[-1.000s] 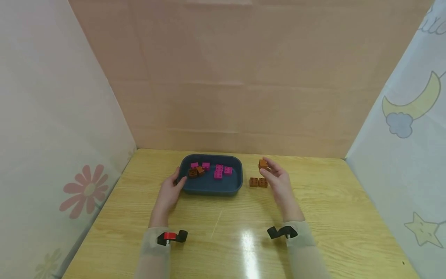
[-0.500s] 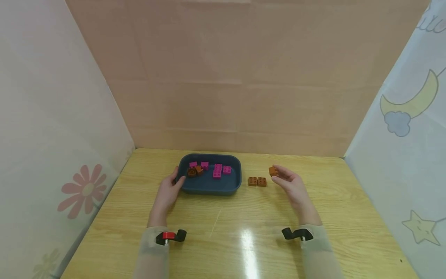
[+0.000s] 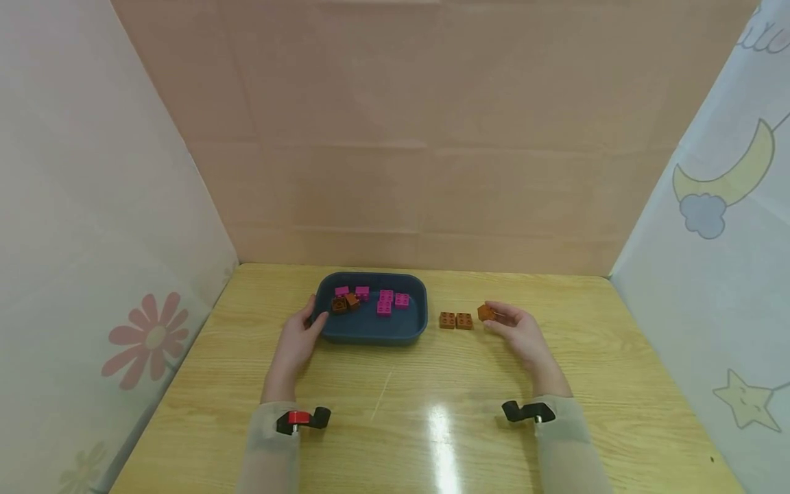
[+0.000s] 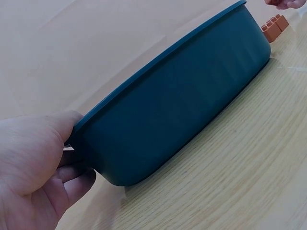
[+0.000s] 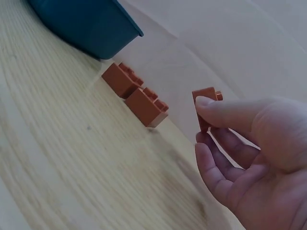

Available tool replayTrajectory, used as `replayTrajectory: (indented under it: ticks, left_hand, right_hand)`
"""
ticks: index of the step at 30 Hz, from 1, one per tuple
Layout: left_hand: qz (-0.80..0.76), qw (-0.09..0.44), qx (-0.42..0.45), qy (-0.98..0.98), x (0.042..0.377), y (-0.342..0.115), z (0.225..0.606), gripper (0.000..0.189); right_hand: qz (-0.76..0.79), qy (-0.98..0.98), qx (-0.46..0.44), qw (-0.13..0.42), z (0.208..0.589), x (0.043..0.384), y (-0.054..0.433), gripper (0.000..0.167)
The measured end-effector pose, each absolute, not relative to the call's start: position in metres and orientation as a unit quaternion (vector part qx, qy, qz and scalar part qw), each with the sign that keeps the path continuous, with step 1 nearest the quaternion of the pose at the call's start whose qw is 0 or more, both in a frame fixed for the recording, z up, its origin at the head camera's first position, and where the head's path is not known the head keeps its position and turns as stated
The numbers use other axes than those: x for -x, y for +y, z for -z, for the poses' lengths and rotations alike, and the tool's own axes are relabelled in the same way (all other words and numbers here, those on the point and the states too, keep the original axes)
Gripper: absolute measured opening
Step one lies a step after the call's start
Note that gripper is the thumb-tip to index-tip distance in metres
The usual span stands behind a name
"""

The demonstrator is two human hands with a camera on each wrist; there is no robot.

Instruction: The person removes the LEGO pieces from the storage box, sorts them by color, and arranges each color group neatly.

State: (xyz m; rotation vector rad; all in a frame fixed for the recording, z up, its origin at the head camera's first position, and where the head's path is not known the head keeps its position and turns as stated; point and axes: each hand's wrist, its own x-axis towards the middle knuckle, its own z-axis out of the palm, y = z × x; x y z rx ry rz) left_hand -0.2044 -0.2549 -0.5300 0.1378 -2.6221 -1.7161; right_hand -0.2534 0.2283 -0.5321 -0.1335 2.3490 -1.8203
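My left hand (image 3: 300, 337) grips the left end of a dark blue-green tray (image 3: 373, 339), thumb at the rim and fingers against the outer wall in the left wrist view. Between thumb and fingers, my right hand (image 3: 518, 335) pinches an orange-brown toy brick (image 5: 206, 93), raised above the table and tilted. Just left of it, two like bricks, a left brick (image 3: 447, 320) and a right brick (image 3: 464, 321), stand side by side, studs up. Inside the tray lie several pink bricks (image 3: 384, 309) and two brown ones, a darker brick (image 3: 339, 305) and a lighter brick (image 3: 352, 301).
The wooden table (image 3: 395, 412) runs back to a beige paper wall (image 3: 426, 137). A white sheet with a flower (image 3: 154, 336) hangs on the left, another with a moon (image 3: 734, 178) on the right. Each sleeve bears a black wrist mount.
My right hand has moved right with the pinched brick, from above the two table bricks to their right side, then lowered a little. The left hand stays on the tray.
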Motion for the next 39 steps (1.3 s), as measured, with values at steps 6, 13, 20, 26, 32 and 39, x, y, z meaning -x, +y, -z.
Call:
replayTrajectory:
  ticks: [6, 13, 20, 26, 32, 39]
  left_hand:
    - [0.545, 0.001, -0.044, -0.837, 0.204, -0.256, 0.530, 0.071]
    - [0.541, 0.005, -0.042, -0.840, 0.204, -0.255, 0.530, 0.071]
    - [0.540, 0.006, -0.042, -0.841, 0.204, -0.255, 0.530, 0.072]
    - [0.539, 0.009, -0.040, -0.841, 0.205, -0.255, 0.531, 0.071]
    - [0.538, 0.010, -0.044, -0.842, 0.205, -0.254, 0.531, 0.070]
    - [0.534, 0.012, -0.039, -0.844, 0.206, -0.254, 0.530, 0.071]
  right_hand:
    - [0.576, 0.812, 0.029, 0.088, 0.542, 0.258, 0.231, 0.062]
    - [0.556, 0.826, 0.028, 0.084, 0.551, 0.261, 0.228, 0.059]
    - [0.531, 0.843, 0.028, 0.077, 0.551, 0.261, 0.224, 0.056]
    - [0.514, 0.854, 0.034, 0.069, 0.552, 0.261, 0.221, 0.054]
    - [0.507, 0.859, 0.036, 0.064, 0.552, 0.261, 0.219, 0.053]
    - [0.504, 0.861, 0.034, 0.064, 0.554, 0.263, 0.219, 0.054]
